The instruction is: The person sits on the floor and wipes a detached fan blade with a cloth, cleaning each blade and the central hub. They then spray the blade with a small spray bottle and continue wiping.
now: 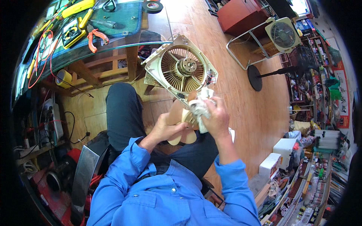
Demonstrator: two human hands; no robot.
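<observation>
Head view: between my two hands, low over dark-trousered legs, sits a cream plastic fan blade (175, 113), its rounded petals fanned out above and below my left fingers. Left hand (165, 129) grips it, thumb laid across toward the hub, fingers closed around a blade. Right hand (218, 116), just beside, clutches a bunched whitish cloth (200, 109) against the hub side of the piece; the cloth is blurred, and the fingertips behind it are hidden, so I cannot tell exactly where they press.

Just beyond my fingers lies the square fan housing (155, 70), turned cornerwise, its round slatted grille (170, 78) facing up with the motor (186, 66) at the centre. Past my left hand, farther off, a glass-topped workbench (158, 28) carries a green mat (127, 17), orange-handled pliers (97, 37), a yellow-and-black multimeter (71, 34) and a roll of black tape (152, 6). Well apart from my right fingers, ahead and to the right, a box fan (283, 34) is mounted on a metal tube frame (238, 52), near a dark pedestal fan (279, 71). Farther right of my hands, white foam boxes (283, 150) stand near crowded shelving (305, 188).
</observation>
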